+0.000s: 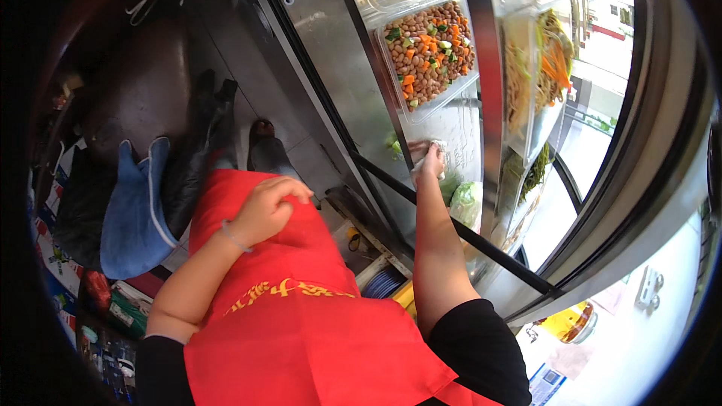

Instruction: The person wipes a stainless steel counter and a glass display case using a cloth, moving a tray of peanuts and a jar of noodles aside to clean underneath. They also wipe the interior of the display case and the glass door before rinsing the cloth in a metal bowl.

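Note:
Inside the metal display case, my right hand (431,164) presses a white cloth (419,169) onto the wet steel shelf (459,129). Just beyond it stands a clear plastic tray of beans (428,56) with diced carrot and green cubes. On the near side of the hand lies a wrapped green vegetable (466,197), probably cabbage. My left hand (276,208), a band round its wrist, hovers over my red apron (271,248) with fingers loosely curled and nothing visible in them.
A dark bar (491,251) crosses the case opening under my right arm. Trays of shredded vegetables (541,67) line the glass side. Blue cloth (135,214) hangs at the left. A jar of yellow liquid (569,321) stands at lower right. Below the case is a crate (383,282).

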